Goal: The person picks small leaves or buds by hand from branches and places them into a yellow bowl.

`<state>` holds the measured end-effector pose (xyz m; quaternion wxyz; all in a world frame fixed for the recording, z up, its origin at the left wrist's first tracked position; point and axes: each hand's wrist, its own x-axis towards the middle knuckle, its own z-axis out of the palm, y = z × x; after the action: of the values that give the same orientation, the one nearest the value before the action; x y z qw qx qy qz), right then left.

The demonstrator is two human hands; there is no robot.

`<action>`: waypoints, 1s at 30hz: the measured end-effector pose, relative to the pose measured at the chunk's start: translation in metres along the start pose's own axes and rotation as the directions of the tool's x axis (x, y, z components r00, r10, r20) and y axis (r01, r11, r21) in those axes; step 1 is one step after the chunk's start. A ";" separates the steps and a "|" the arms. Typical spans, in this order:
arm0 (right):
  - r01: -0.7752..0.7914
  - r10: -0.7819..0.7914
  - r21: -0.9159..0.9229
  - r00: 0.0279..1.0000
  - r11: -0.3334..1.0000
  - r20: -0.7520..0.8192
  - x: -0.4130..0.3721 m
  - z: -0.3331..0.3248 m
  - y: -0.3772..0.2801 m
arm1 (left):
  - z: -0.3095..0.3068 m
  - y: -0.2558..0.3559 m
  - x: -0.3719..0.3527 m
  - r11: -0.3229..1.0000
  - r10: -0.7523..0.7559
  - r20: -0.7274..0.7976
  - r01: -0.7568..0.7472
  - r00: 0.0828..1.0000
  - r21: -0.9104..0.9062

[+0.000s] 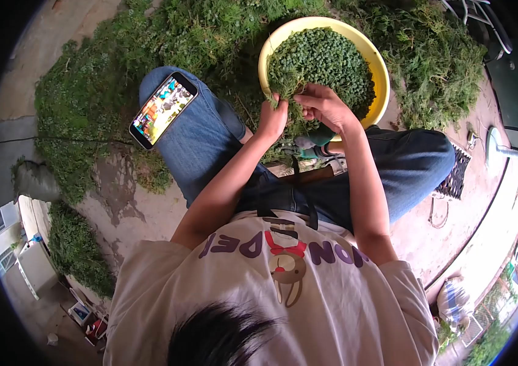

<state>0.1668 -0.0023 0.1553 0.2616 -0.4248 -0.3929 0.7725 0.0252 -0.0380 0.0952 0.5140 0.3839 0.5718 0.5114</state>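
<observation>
Both hands meet over the near left rim of a yellow basin [382,73], which holds many small green berries [326,58]. A green sprig [288,86] hangs between them. My left hand [273,117] is closed on the sprig, thumb up. Just right of it, my right hand [327,108] pinches at the sprig's right side with thumb and forefinger, the other fingers curled. Below the hands, part of the foliage hangs outside the basin.
A lit phone [164,110] lies on the left knee of the jeans [195,143]. Heaps of cut green branches [106,79] surround the basin to the left and behind, with another pile [439,61] at right. A white sack [454,299] stands lower right.
</observation>
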 end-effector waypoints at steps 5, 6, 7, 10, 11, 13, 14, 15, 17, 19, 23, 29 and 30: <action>-0.066 0.066 0.009 0.997 0.998 -0.030 -0.003 0.006 0.000 | -0.001 0.014 -0.004 0.991 -0.031 0.028 0.027 0.999 0.128; -0.038 0.040 0.062 0.999 0.997 -0.037 -0.003 0.006 -0.002 | -0.002 0.011 -0.003 0.991 -0.031 0.028 0.028 0.999 0.128; -0.008 0.014 0.115 0.999 0.993 -0.045 -0.004 0.007 -0.003 | -0.002 0.008 -0.002 0.994 -0.042 0.014 0.041 0.999 0.105; -0.044 0.042 -0.049 0.999 0.998 -0.034 -0.006 0.009 -0.007 | -0.003 0.002 0.003 0.994 -0.110 -0.012 0.110 0.994 -0.029; -0.043 0.042 -0.048 0.999 0.998 -0.033 -0.006 0.011 -0.007 | -0.003 0.001 0.004 0.977 -0.166 -0.020 0.162 0.986 -0.140; -0.063 0.059 -0.173 0.998 0.983 -0.032 -0.008 0.018 -0.007 | -0.005 -0.001 0.006 0.975 -0.186 -0.015 0.183 0.982 -0.128; -0.063 0.059 -0.173 0.998 0.983 -0.029 -0.008 0.021 -0.009 | -0.007 -0.002 0.007 0.972 -0.205 -0.008 0.203 0.979 -0.117; -0.097 0.089 -0.188 0.995 0.977 -0.051 -0.010 0.024 -0.012 | -0.007 -0.004 0.007 0.972 -0.205 -0.011 0.203 0.979 -0.117; -0.132 0.119 -0.202 0.990 0.971 -0.075 -0.010 0.025 -0.014 | -0.005 -0.002 0.006 0.986 -0.150 -0.027 0.147 0.988 -0.077; -0.133 0.123 -0.205 0.990 0.970 -0.061 -0.009 0.024 -0.014 | -0.002 0.003 0.003 0.991 -0.130 -0.044 0.128 0.991 -0.039; -0.102 0.106 -0.085 0.993 0.991 0.046 -0.011 0.016 -0.011 | -0.005 -0.005 0.009 0.970 -0.195 -0.121 0.174 0.973 -0.167; 0.193 -0.344 -0.398 0.870 0.897 -0.354 -0.012 -0.031 -0.025 | -0.007 0.007 0.005 0.974 0.047 -0.088 -0.026 0.995 0.226; 0.192 -0.574 -0.661 0.699 0.725 -0.426 0.004 -0.050 -0.006 | -0.003 0.011 0.002 0.952 0.123 -0.084 -0.094 0.989 0.290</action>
<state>0.2089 0.0230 0.1420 0.3966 -0.6092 -0.5830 0.3629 0.0206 -0.0345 0.1053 0.3947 0.4586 0.6428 0.4697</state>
